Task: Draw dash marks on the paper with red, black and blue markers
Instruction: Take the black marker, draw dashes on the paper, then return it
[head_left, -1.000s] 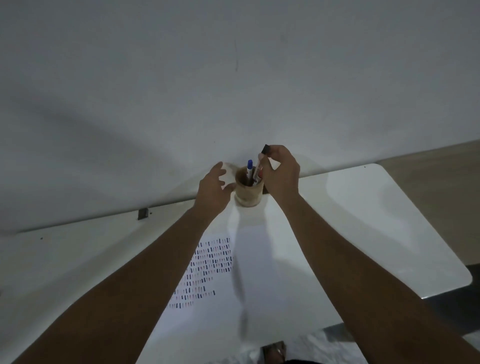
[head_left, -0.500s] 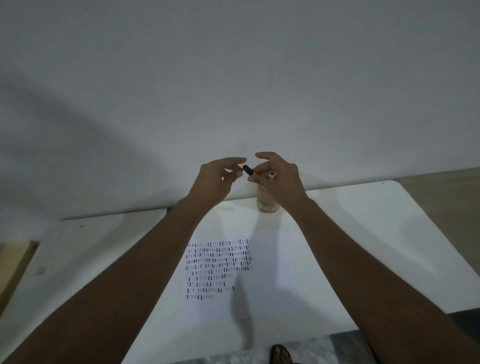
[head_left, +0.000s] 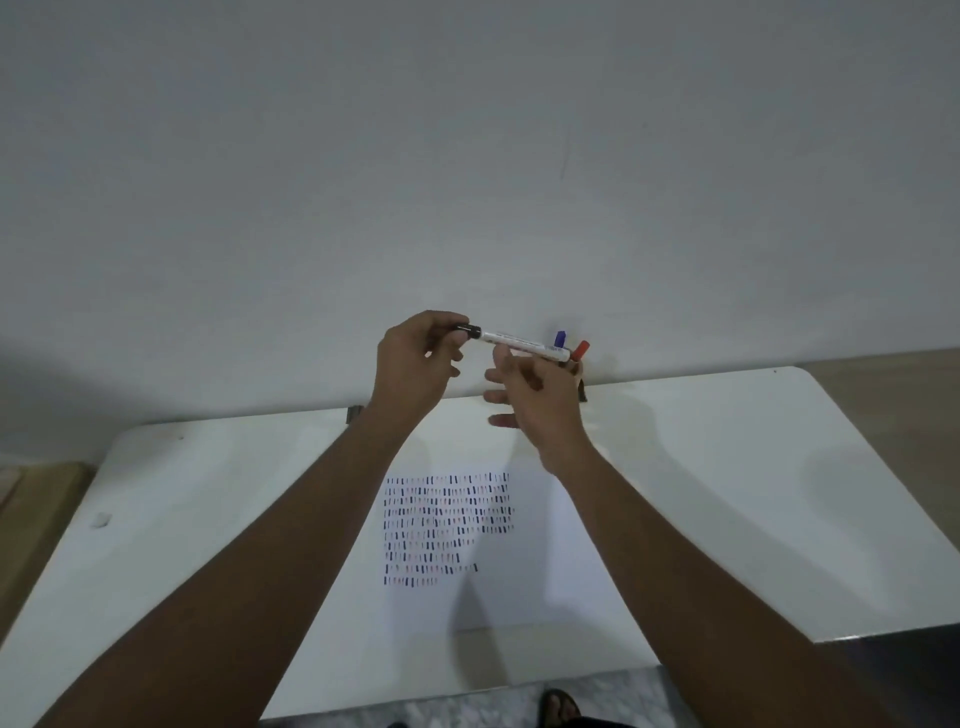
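Observation:
A black marker (head_left: 519, 343) with a white body is held level in the air above the table's far edge. My left hand (head_left: 415, 364) pinches its black cap (head_left: 469, 328) at the left end. My right hand (head_left: 540, 400) holds the body from below with thumb and forefinger, its lower fingers spread. Behind my right hand a blue marker (head_left: 560, 339) and a red marker (head_left: 581, 351) stick up; the cup that holds them is hidden. The paper (head_left: 524, 582) lies flat on the white table (head_left: 727, 493), with rows of red, black and blue dashes (head_left: 447, 525) on its left part.
A pale wall stands right behind the table. A small dark clip (head_left: 355, 414) sits at the table's back edge and a small pale scrap (head_left: 101, 519) lies at the left. A foot (head_left: 558, 706) shows on the floor below the front edge.
My right hand has lifted the black marker out of the cup and turned it level. My left hand left the cup and closed on the marker's cap.

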